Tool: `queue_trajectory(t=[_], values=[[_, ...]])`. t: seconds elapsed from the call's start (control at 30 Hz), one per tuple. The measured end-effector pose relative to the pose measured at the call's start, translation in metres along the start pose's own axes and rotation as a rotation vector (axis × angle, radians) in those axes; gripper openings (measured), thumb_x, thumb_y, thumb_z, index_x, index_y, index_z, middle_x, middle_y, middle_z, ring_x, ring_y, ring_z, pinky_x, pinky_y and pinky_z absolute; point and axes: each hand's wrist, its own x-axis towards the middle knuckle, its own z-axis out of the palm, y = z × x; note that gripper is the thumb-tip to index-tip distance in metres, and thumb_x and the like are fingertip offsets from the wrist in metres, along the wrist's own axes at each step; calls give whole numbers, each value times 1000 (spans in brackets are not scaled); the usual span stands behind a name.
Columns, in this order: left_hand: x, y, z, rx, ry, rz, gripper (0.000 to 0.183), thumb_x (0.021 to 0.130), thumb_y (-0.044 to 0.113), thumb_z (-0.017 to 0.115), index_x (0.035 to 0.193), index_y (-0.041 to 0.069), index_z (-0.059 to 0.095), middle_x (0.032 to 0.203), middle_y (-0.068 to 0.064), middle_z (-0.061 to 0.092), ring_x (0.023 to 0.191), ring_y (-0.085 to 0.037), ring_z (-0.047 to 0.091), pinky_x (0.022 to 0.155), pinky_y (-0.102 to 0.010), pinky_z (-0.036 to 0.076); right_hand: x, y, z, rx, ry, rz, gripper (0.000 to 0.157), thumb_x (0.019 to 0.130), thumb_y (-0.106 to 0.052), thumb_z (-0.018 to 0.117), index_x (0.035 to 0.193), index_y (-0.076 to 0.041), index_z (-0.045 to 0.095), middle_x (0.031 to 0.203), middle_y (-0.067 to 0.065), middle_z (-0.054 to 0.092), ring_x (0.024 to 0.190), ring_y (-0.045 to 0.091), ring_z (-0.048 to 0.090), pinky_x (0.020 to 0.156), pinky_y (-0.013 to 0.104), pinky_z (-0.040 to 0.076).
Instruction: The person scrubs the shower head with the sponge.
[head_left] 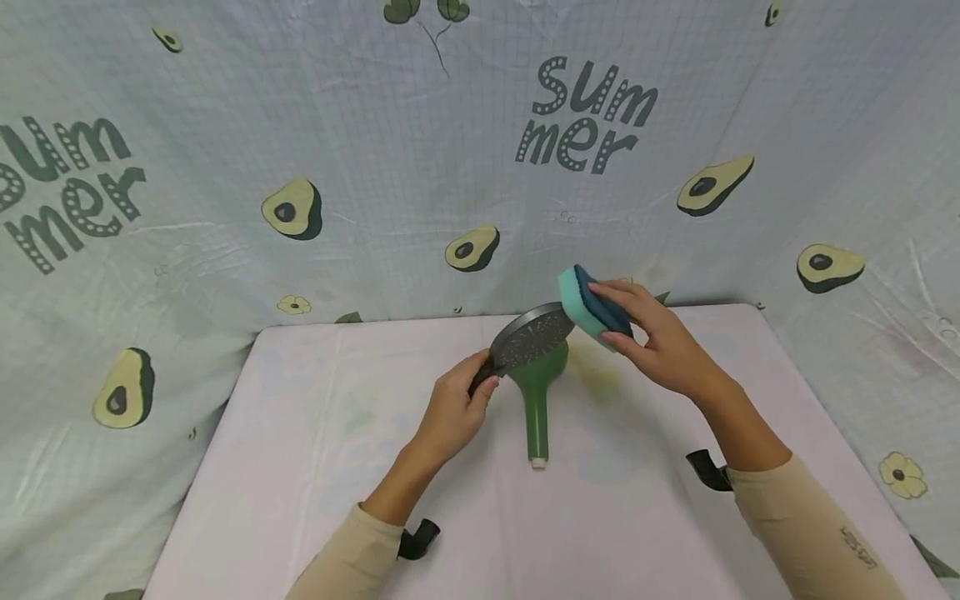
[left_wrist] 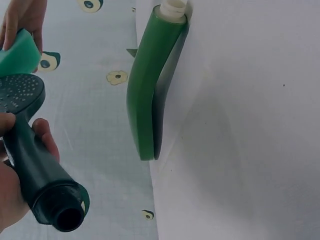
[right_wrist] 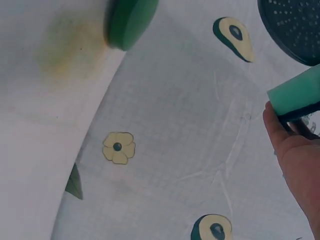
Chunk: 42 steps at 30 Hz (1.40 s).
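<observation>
My left hand [head_left: 454, 407] grips a dark grey shower head [head_left: 531, 336] by its handle, with the dotted spray face tilted toward me. In the left wrist view its open threaded end points down. Between the fingers and thumb of my right hand [head_left: 660, 337] is a sponge [head_left: 579, 305], turquoise with a dark blue scouring side. The sponge's turquoise side is right at the far rim of the shower head. A second, green shower head [head_left: 537, 408] lies on the table beneath, its white threaded end toward me and its head partly hidden behind the grey one.
The pale table [head_left: 315, 467] has a yellowish-green smudge [head_left: 597, 377] right of the green shower head. A cloth [head_left: 375, 183] printed with avocados hangs behind the table and at its sides. Black straps with camera mounts [head_left: 420, 540] sit at both wrists.
</observation>
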Motion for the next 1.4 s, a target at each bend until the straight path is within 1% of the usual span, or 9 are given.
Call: queue_trajectory(t=[0.1,0.23,0.33,0.6,0.77,0.9,1.03,1.2,1.4], values=[[-1,1,-1,-13,-50,-31,46,102,3,61,146,-7,51,126,-21,66,103,-23,66,85,-36,58,-1,0,-1,-36,6,-23,64,97,-6,72,155,-17,48,156,12,44,141,34,47,106,47,48],[0,1,0,-50,-130,-58,58,98,-3,63,152,-5,44,123,-21,64,94,-20,57,76,-30,51,1,-5,-1,-109,7,-84,66,93,-3,75,153,-19,52,158,14,41,139,37,47,93,49,52],[1,-1,3,-51,-149,-77,60,97,-4,65,153,-5,42,121,-20,64,91,-18,53,72,-25,48,3,-10,0,-187,-2,-146,69,90,-3,78,152,-21,53,158,17,39,138,39,47,88,49,55],[6,0,3,-11,-60,-149,58,91,-5,71,147,-2,53,117,-21,67,93,-22,60,72,-28,53,11,-27,14,-415,13,-371,67,84,-7,85,144,-26,61,151,24,45,136,44,46,104,61,51],[8,-1,4,12,-9,-226,56,87,-6,74,141,-2,59,108,-19,68,89,-22,60,71,-30,52,14,-32,37,-597,-4,-463,65,85,-5,84,142,-30,64,147,22,50,133,42,50,109,55,50],[8,-2,5,1,9,-249,54,87,-7,74,139,-5,59,108,-19,68,91,-24,63,70,-30,55,14,-34,55,-719,2,-521,61,87,-8,83,141,-31,65,147,18,52,134,38,52,111,49,50],[9,-2,5,-9,33,-266,50,87,-7,74,135,-9,60,106,-18,67,92,-26,65,70,-31,58,14,-39,72,-811,-53,-573,62,88,-11,84,143,-30,63,149,16,51,134,35,50,111,44,49],[8,-4,6,3,66,-265,48,84,-9,74,131,-7,63,108,-18,67,93,-28,66,74,-35,60,12,-46,80,-793,-136,-582,57,88,-10,83,139,-31,66,148,14,53,134,33,52,109,43,51],[7,-5,5,14,73,-252,56,82,-11,74,136,-2,61,107,-17,66,94,-29,67,78,-38,60,7,-52,71,-704,-227,-549,60,85,-5,83,136,-33,68,147,12,55,137,33,51,112,46,49]])
